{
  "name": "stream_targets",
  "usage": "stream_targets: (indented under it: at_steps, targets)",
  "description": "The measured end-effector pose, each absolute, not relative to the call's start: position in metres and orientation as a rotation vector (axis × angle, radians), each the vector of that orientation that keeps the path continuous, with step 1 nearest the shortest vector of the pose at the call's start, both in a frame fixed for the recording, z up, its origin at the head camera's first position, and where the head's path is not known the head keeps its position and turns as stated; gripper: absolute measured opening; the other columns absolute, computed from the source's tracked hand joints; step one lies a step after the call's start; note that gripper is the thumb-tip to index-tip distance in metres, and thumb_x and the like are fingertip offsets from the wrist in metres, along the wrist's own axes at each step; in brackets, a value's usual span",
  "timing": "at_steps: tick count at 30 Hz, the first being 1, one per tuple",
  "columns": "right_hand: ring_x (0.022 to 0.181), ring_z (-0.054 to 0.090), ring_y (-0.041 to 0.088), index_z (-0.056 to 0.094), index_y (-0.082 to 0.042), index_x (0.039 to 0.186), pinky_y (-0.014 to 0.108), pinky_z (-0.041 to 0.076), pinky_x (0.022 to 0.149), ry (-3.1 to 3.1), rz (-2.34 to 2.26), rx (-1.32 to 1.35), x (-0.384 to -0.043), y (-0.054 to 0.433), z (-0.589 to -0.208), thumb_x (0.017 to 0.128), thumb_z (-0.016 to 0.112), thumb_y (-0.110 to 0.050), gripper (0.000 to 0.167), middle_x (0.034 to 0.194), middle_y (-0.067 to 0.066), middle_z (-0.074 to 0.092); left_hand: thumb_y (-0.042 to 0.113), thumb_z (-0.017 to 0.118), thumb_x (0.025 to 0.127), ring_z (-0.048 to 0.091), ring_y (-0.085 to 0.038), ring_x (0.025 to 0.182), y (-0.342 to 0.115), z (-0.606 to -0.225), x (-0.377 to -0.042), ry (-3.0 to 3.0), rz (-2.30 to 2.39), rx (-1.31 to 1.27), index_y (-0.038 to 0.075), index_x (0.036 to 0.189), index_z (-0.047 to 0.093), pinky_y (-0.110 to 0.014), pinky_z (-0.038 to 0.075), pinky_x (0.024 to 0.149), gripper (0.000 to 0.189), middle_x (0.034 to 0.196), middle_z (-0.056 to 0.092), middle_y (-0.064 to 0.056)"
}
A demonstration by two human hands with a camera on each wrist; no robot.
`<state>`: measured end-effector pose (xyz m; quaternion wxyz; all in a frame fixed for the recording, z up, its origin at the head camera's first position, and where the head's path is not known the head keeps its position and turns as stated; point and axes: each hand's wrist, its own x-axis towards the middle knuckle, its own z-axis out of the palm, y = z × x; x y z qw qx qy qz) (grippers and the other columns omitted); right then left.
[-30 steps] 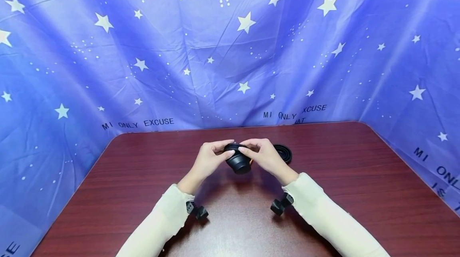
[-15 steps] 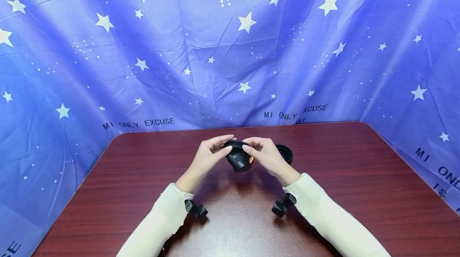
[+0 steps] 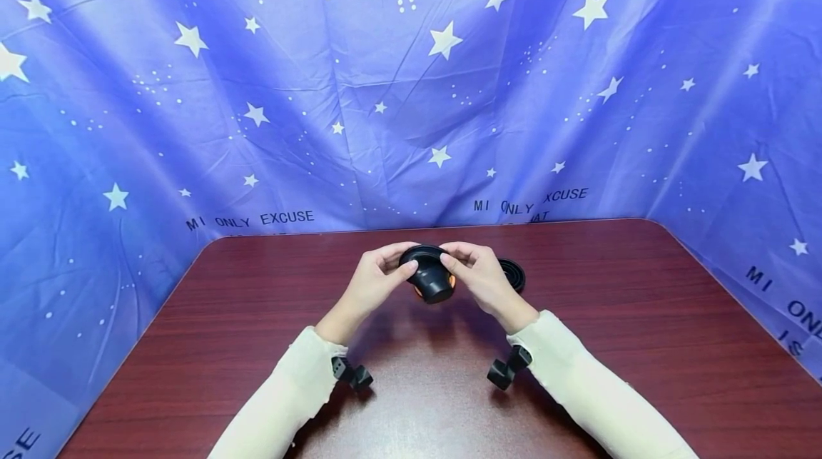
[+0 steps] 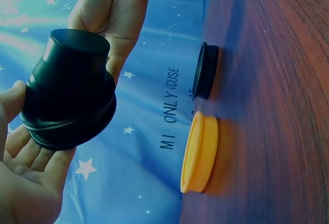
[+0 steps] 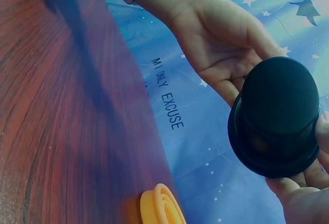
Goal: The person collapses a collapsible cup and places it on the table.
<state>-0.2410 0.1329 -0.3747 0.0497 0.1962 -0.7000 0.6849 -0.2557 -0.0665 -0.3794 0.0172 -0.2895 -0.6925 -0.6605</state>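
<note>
Between both hands, above the table, is a black collapsible cup (image 3: 432, 277) drawn out into a tapered shape. Its wide ringed rim is at the top and its narrow flat base faces down toward me. My left hand (image 3: 375, 279) grips the rim from the left, thumb in front and fingers behind. On the opposite side my right hand (image 3: 478, 275) pinches the rim the same way. In the left wrist view, a flat orange ringed piece (image 4: 201, 153) stands on the table beyond the cup; the head view shows only slivers of it behind the cup.
A flat black ringed piece (image 3: 514, 275) lies behind the right hand. The table (image 3: 257, 316) is dark red wood, and a blue starry curtain (image 3: 385, 88) hangs behind it. Small black cameras (image 3: 353, 375) sit at the wrists.
The cup has risen slightly and its base has swung right and up. Both hands have shifted a little with it, and more orange shows behind the cup.
</note>
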Motion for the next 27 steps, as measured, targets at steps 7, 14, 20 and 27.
stream_targets:
  at_steps: [7, 14, 20, 27]
  targets:
    - [0.071, 0.058, 0.006, 0.06, 0.015, 0.106, 0.024, 0.05, 0.064, -2.14, 2.057, 0.59, -0.24, 0.1337, -0.3758, 0.091, 0.058, 0.0, 0.022, 0.08, -0.007, 0.065, 0.003, 0.063, 0.089, 0.064, -0.007, 0.087, -0.0657, -0.3806, -0.2555, -2.18, -2.013, -0.862, -0.008, 0.117, 0.061, -0.021, 0.052, 0.076, 0.03, 0.106, 0.066, -0.025]
    - [0.07, 0.058, 0.006, 0.061, 0.015, 0.106, 0.025, 0.051, 0.065, -2.164, 1.993, 0.607, -0.2394, 0.1326, -0.3776, 0.09, 0.059, 0.001, 0.022, 0.079, -0.002, 0.064, 0.002, 0.064, 0.087, 0.065, -0.006, 0.079, -0.0651, -0.3843, -0.2577, -2.182, -1.99, -0.793, -0.007, 0.109, 0.065, -0.02, 0.052, 0.07, 0.024, 0.098, 0.068, -0.024]
    - [0.072, 0.059, 0.006, 0.062, 0.012, 0.107, 0.021, 0.051, 0.067, -2.189, 1.921, 0.632, -0.2391, 0.1328, -0.3771, 0.09, 0.06, 0.0, 0.021, 0.084, 0.012, 0.065, 0.002, 0.063, 0.089, 0.065, -0.006, 0.081, -0.0652, -0.3864, -0.2592, -2.166, -2.081, -0.798, -0.009, 0.112, 0.063, -0.021, 0.052, 0.073, 0.026, 0.101, 0.067, -0.025]
    - [0.074, 0.06, 0.005, 0.061, 0.012, 0.108, 0.019, 0.05, 0.069, -2.189, 1.915, 0.653, -0.2396, 0.1372, -0.3781, 0.091, 0.058, 0.0, 0.022, 0.088, 0.021, 0.065, 0.004, 0.062, 0.09, 0.066, -0.008, 0.086, -0.0651, -0.3842, -0.2576, -2.175, -2.129, -0.856, -0.009, 0.117, 0.061, -0.022, 0.052, 0.077, 0.03, 0.106, 0.066, -0.026]
